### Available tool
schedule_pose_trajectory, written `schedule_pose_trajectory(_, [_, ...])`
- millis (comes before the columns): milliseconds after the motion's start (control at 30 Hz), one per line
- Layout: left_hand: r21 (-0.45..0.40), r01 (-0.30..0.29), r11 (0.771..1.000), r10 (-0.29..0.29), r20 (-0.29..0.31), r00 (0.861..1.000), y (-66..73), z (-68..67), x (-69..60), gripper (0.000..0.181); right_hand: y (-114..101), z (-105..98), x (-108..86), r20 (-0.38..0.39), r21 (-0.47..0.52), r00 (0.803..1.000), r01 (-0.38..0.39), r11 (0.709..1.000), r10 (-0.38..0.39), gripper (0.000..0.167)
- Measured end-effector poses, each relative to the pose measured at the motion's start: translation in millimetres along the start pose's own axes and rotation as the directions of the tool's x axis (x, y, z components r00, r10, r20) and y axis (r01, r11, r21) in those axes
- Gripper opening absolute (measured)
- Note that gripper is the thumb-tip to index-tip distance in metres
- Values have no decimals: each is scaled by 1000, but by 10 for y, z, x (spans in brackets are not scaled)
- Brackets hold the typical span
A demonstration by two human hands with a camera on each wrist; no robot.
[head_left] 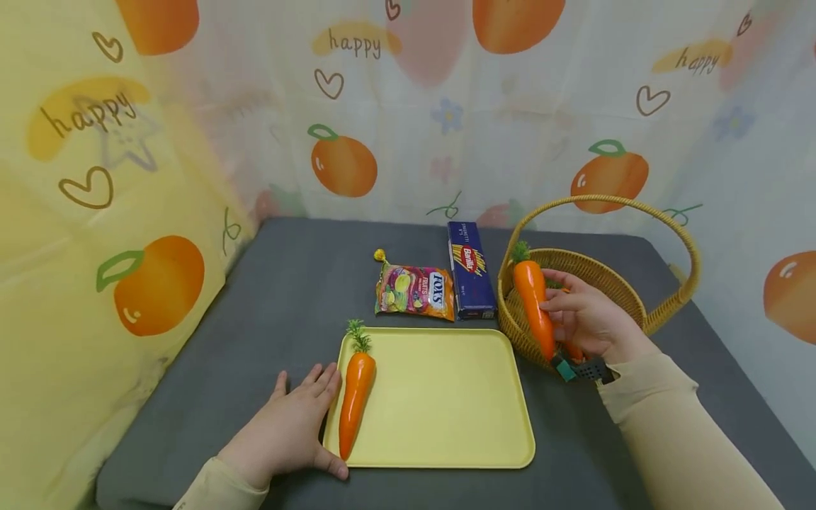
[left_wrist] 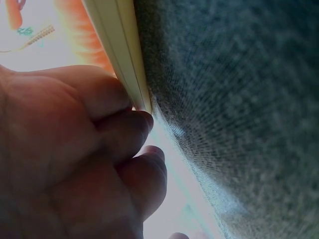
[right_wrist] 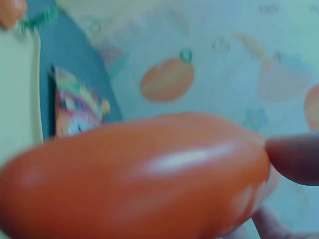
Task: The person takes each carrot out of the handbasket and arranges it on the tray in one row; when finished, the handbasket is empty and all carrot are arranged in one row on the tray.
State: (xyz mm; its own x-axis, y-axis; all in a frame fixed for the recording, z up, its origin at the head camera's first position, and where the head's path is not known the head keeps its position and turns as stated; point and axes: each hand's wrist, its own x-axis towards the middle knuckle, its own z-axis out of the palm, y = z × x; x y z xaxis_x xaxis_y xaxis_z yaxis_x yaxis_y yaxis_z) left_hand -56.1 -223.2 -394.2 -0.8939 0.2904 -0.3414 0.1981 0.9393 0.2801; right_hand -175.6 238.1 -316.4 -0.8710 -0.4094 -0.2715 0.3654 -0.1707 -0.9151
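Note:
An orange carrot with a green top (head_left: 535,308) is pinched in my right hand (head_left: 589,319), over the left side of the wicker basket (head_left: 666,312). It fills the lower part of the right wrist view (right_wrist: 134,179). Behind my fingers, more orange shows inside the basket. Another carrot (head_left: 357,400) lies lengthwise along the left edge of the yellow tray (head_left: 446,397). My left hand (head_left: 290,425) touches the tray's left edge, fingers extended and thumb at the near corner; the left wrist view shows its fingertips against the tray's rim (left_wrist: 122,45).
Behind the tray lie a Fox's sweets bag (head_left: 414,290) and, beside it, a blue Barilla spaghetti box (head_left: 472,273). The basket's tall handle arches above it on the right. A printed curtain (head_left: 395,106) stands along the back and sides of the dark table (head_left: 268,304).

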Motion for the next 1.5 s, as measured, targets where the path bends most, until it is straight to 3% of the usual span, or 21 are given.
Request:
schedule_pose_trajectory(200, [-11,7,1000,-6,33,999,-2,43,-18,159,248,302,-95,21,44,999,49,998,-50,62])
schedule_pose_trajectory(333, [-8,6,1000,-5,33,999,-10,47,-6,159,392,550,-55,8,-18,999,46,999,-46,74])
schedule_pose_trajectory(467, [-10,10,1000,-9,38,999,-24,51,10,159,578,777,56,-23,-69,1000,6,998,-8,82])
schedule_pose_trajectory(633, [-5,5,1000,-5,25,1000,-28,67,28,159,822,1010,187,-34,-24,998,-57,998,56,80])
schedule_pose_trajectory(867, [-6,12,1000,-12,25,1000,-23,49,38,159,1115,1351,302,-9,78,996,-89,993,90,78])
schedule_pose_trajectory(1100, [-14,12,1000,-12,25,1000,-8,-4,20,158,1347,1685,334,11,38,988,-154,987,154,79])
schedule_pose_trajectory(1267, [-23,2,1000,-1,18,1000,-15,-14,10,157,1461,1855,347,33,1,981,-190,982,190,84])
schedule_pose_trajectory(1500, [-35,-16,999,16,7,1000,-35,-4,9,156,1482,1951,352,-13,-46,981,-193,980,193,87])
